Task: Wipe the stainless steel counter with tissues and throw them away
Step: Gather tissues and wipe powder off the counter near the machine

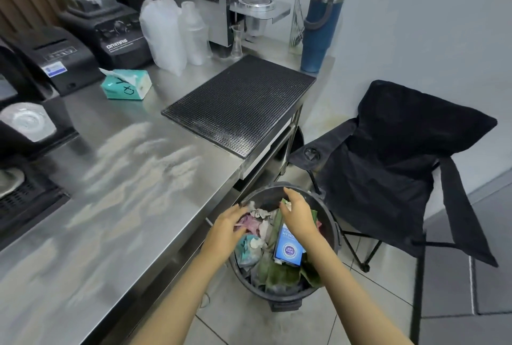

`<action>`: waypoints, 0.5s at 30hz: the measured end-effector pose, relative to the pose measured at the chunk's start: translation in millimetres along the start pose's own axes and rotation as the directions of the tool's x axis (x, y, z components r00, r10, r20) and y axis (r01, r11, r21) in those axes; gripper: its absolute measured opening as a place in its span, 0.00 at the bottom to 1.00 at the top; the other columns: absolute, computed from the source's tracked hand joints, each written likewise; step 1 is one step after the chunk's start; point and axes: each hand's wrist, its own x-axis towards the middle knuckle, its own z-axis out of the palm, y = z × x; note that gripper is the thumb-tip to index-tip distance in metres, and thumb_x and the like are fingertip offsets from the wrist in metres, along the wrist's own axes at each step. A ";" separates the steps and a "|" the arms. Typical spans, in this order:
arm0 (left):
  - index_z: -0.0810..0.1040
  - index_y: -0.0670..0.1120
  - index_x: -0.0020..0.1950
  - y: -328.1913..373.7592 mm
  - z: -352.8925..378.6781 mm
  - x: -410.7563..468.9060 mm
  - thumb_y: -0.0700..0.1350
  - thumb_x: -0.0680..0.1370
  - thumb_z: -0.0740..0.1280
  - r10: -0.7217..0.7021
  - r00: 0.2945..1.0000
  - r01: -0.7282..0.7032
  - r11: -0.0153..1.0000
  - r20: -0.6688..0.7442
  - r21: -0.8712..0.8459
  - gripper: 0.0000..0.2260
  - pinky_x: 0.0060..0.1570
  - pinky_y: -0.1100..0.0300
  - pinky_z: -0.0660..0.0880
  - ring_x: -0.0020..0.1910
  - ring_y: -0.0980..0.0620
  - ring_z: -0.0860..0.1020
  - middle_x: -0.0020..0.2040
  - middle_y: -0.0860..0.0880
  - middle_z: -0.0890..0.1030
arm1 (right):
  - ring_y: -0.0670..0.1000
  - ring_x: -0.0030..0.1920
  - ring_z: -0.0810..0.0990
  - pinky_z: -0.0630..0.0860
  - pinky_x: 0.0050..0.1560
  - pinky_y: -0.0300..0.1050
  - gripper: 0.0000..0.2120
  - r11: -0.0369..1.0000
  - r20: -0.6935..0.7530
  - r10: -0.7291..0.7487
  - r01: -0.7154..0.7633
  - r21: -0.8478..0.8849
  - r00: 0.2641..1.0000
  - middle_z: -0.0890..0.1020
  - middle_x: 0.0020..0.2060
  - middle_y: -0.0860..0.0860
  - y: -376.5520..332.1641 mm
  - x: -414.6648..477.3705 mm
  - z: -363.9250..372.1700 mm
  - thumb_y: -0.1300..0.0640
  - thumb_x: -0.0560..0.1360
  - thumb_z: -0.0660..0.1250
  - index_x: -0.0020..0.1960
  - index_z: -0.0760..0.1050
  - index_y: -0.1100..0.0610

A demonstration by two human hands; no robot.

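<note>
1. Both my hands are over the round black trash bin (336,236), which stands on the tiled floor just beside the end of the long stainless steel counter (138,178).
2. My left hand (227,224) reaches in with its fingers nearly straight and a little apart, tips touching the crumpled white and pinkish tissues (259,217) on top of the rubbish.
3. My right hand (297,217) hangs above the bin with its fingers bent downward. A white scrap shows at their tips, but I cannot tell whether they are pinching it.
4. A blue milk carton (288,249) and green leaves (279,275) lie in the bin under my right wrist.
5. The counter carries pale streaky smears across its middle.
6. A teal soft pack of tissues (126,85) sits further back on it, near a black ribbed rubber mat (241,101).
7. A black folding fabric chair (388,164) stands just beyond the bin.
</note>
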 end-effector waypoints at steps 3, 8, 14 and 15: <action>0.65 0.49 0.72 3.3 -13.7 -15.0 0.43 0.77 0.66 0.061 0.997 -0.059 0.998 -0.057 0.033 0.24 0.69 0.57 0.63 0.70 0.52 0.63 0.73 0.51 0.63 | 0.52 0.72 0.61 0.57 0.72 0.44 0.22 0.995 -0.067 -0.094 0.091 -0.048 0.993 0.65 0.72 0.55 -5.3 -15.0 -7.4 0.61 0.79 0.58 0.72 0.61 0.59; 0.64 0.50 0.72 15.4 -48.0 -46.5 0.45 0.78 0.64 0.199 0.963 -0.176 0.975 -0.181 0.139 0.23 0.67 0.65 0.50 0.73 0.54 0.58 0.74 0.52 0.60 | 0.51 0.74 0.56 0.53 0.72 0.42 0.22 0.948 -0.133 -0.288 0.263 -0.180 0.948 0.61 0.73 0.54 -34.2 -47.0 -10.9 0.60 0.80 0.57 0.73 0.61 0.57; 0.64 0.50 0.72 0.4 -97.7 -78.5 0.46 0.78 0.64 0.228 0.920 -0.149 0.956 -0.320 0.253 0.23 0.71 0.58 0.52 0.74 0.50 0.55 0.75 0.50 0.57 | 0.62 0.67 0.70 0.71 0.65 0.57 0.21 0.724 -0.080 -0.613 0.519 -0.453 0.786 0.72 0.65 0.62 -87.0 -62.8 10.0 0.64 0.73 0.65 0.66 0.69 0.62; 0.64 0.50 0.72 -4.8 -107.2 -84.9 0.46 0.78 0.64 0.202 0.919 -0.119 0.961 -0.339 0.250 0.23 0.72 0.56 0.53 0.75 0.50 0.55 0.76 0.49 0.57 | 0.63 0.66 0.71 0.72 0.63 0.58 0.21 0.695 -0.046 -0.637 0.548 -0.465 0.769 0.73 0.64 0.62 -97.6 -65.0 15.7 0.64 0.73 0.66 0.65 0.70 0.63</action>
